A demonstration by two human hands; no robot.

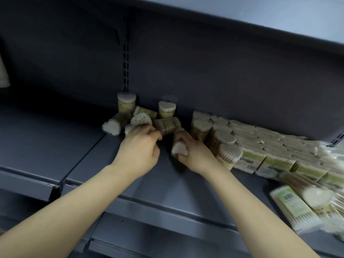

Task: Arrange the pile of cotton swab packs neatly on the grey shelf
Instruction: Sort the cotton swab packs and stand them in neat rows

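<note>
On the grey shelf [145, 185] lies a loose pile of heart-shaped cotton swab packs [141, 118], some upright, some tipped over. My right hand [193, 155] grips one pack [179, 148] lying on its side, its white swab tips facing me. My left hand [139, 146] has its fingers curled at the pile, touching a tipped pack [167, 124] and another pack [128, 128]. To the right stands a tidy row of upright packs [214, 135].
Flat rectangular swab packs [270, 151] lie in rows at the right, with more loose ones [296, 207] at the shelf's front right. The shelf's back panel [204, 75] is close behind the pile. An upper shelf [242, 13] overhangs. A shelf seam [83, 157] runs on the left.
</note>
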